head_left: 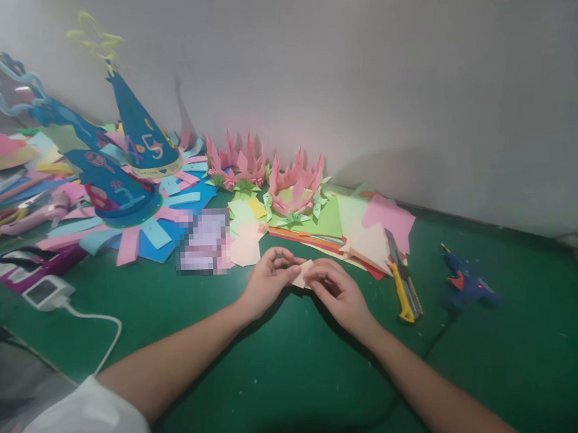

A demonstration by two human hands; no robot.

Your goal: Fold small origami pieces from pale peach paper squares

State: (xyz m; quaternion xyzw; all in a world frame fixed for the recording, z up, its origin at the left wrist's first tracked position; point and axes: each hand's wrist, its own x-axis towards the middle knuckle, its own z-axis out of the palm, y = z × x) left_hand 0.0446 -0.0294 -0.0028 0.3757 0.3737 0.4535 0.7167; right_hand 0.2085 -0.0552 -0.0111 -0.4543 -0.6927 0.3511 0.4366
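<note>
A small pale pink piece of paper (302,276) is held between my two hands, above the green table (276,381). My left hand (271,280) pinches its left side between thumb and fingers. On its right side, my right hand (340,293) grips it with bent fingers. Part of the paper is hidden behind the fingertips. Just beyond the hands lie stacked coloured sheets (329,218), with a pink and green paper crown (295,191) on them.
Right of my hands are a yellow cutter knife (402,285) and a blue glue gun (469,283) with a cable. Blue cone hats (141,130), paper strips and a white device (48,293) with a cord lie left. A wall (408,111) stands behind.
</note>
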